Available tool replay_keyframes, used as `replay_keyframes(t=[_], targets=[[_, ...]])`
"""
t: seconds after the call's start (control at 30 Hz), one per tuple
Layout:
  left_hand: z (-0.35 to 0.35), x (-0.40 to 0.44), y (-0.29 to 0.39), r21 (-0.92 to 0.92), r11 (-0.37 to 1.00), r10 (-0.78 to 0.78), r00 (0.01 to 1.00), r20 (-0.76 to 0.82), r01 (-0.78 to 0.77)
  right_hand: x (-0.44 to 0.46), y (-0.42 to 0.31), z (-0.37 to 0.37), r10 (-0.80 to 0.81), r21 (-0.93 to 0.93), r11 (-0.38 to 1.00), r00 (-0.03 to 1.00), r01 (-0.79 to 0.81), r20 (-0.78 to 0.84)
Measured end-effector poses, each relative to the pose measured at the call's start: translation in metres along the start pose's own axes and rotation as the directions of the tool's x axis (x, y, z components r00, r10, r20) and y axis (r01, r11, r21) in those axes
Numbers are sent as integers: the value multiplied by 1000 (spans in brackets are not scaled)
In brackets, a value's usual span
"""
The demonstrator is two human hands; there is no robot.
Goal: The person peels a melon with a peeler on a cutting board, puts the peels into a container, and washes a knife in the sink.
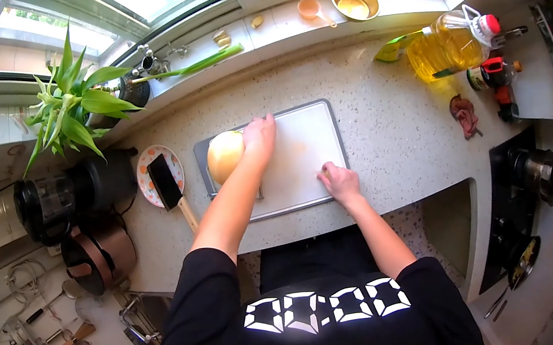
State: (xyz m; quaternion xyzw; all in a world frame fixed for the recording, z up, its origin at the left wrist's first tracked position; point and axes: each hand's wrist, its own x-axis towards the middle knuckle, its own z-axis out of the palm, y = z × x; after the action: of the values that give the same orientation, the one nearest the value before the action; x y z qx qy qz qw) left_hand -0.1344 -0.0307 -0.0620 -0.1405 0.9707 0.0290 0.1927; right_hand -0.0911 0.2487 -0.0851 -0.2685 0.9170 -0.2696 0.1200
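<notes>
A grey-rimmed white cutting board (298, 169) lies on the speckled counter. A round, pale yellow item (225, 156) rests at its left part, partly hidden by my left forearm. Just right of that item, my left hand (260, 136) is over the board with its fingers bent; whatever it may hold is hidden. Near the board's lower right edge is my right hand (339, 181), its fingers curled together, their contents too small to make out. A cleaver (165, 181) with a wooden handle lies across a patterned plate (144, 162) left of the board.
A potted plant (71, 104), green onion stalks (206, 60) and a metal bowl (355, 1) line the window ledge. At right are an oil bottle (449, 47), a reddish item (464, 117) and a stove (505, 207). Black appliances (48, 203) stand at left.
</notes>
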Motion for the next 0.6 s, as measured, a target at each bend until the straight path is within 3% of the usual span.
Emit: replay_keyframes(t=[0.17,0.23,0.3,0.33,0.4,0.43,0.5,0.53,0.57,0.6], targets=[[0,1,0,-68,998,2,1000,-10,-2,1,-3,-3,98,-28,995,984,-95,148],[-4,-1,8,-107,994,23,998,-52,-29,1,0,-4,123,11,992,984,-125,129],[-7,-10,20,-166,983,57,988,-142,-81,0,2,-2,143,78,986,988,-148,58],[-21,-16,26,-301,947,82,991,-101,-109,2,8,5,245,335,910,968,-246,45],[-54,-36,41,-554,821,147,989,-27,-137,6,18,21,429,758,550,897,-351,104],[-49,-45,47,-752,652,138,990,-12,-100,12,13,7,483,841,229,807,-490,339],[-41,-62,62,-981,193,132,991,17,-9,22,-5,-16,362,859,-193,779,-474,511],[-41,-70,69,-988,153,120,992,33,14,23,-7,-18,274,798,-396,772,-454,574],[-41,-80,75,-982,191,112,994,7,-14,21,-2,-13,24,744,-521,864,-418,503],[-45,-91,81,-973,228,104,994,-18,-41,23,-9,-16,96,742,-523,836,-419,540]])
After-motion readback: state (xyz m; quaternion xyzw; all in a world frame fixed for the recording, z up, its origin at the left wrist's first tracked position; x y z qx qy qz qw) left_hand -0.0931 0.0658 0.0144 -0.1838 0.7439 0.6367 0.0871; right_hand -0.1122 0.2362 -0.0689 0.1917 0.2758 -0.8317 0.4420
